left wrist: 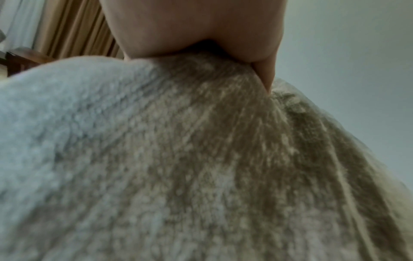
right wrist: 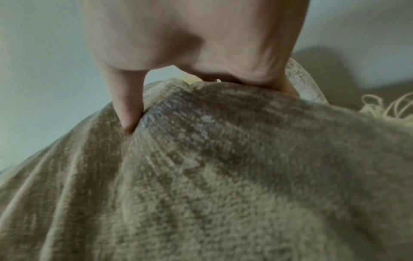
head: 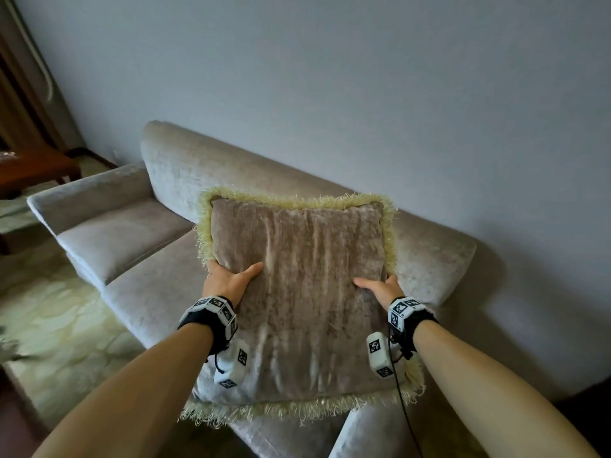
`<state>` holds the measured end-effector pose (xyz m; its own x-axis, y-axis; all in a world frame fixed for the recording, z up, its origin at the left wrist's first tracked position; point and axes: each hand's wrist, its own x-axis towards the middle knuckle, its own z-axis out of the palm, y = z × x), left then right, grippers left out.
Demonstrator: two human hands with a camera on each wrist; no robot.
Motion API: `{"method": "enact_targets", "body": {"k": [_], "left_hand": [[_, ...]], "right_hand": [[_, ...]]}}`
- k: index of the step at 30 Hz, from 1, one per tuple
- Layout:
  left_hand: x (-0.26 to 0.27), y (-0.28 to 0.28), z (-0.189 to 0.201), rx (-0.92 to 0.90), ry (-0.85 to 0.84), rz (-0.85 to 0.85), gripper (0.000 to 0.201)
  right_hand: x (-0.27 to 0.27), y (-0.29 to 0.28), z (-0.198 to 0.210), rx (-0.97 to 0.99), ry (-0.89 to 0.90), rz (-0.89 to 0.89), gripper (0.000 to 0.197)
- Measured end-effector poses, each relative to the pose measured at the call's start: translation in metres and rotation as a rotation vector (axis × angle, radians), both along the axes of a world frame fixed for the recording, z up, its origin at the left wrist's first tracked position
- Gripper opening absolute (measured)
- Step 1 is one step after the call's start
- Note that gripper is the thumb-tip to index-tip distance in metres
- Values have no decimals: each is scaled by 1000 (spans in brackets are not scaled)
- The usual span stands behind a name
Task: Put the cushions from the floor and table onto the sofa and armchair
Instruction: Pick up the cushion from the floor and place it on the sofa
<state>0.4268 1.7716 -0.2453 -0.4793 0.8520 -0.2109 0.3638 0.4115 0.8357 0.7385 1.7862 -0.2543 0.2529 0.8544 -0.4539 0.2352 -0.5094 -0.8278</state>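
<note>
The cushion [head: 299,292] is held over the sofa [head: 158,285] seat, left hand [head: 228,280] and right hand [head: 380,287] clamped on its sides. Wrist views show thumbs dug into the pile; the head view shows open seat leftward.

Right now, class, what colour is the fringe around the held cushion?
Pale yellow-green, edging the taupe velvet cushion; the fringe shows best in the head view.

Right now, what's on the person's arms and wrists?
Bare forearms, no sleeves. Each wrist carries a black strap ringed with white blocks printed with black square markers: left wristband, right wristband. A white marker-printed box hangs under each wrist. A thin black cable trails from the right one.
</note>
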Motion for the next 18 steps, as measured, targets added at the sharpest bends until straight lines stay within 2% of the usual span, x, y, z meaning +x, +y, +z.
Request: {"method": "enact_targets", "body": {"k": [8,18], "left_hand": [[-11,117,-45,-62,-67,-67,100],[-20,288,-108,-200,-187,-201,109]], "right_hand": [[-7,84,-24,-29,-29,-98,115],[-28,206,-67,-98,-63,-316,126]]}}
